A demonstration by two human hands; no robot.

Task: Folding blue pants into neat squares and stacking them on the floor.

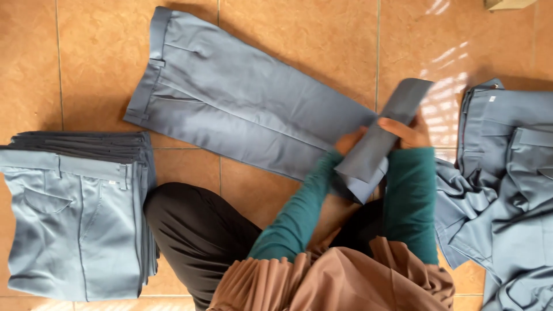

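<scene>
A pair of grey-blue trousers (pixel 230 103) lies flat on the tiled floor, waistband at the upper left, legs running down to the right. Both my hands grip the lower leg ends, which are lifted and folded back. My left hand (pixel 350 140) holds the cloth from the left side. On the right side my right hand (pixel 406 131) clasps the raised fold (pixel 383 141). Both arms wear teal sleeves.
A neat stack of folded grey-blue trousers (pixel 75 219) sits at the left. A loose heap of unfolded trousers (pixel 507 184) lies at the right. My black-clad knee (pixel 196 230) and brown pleated cloth (pixel 322 282) fill the bottom. A box corner (pixel 507 4) shows top right.
</scene>
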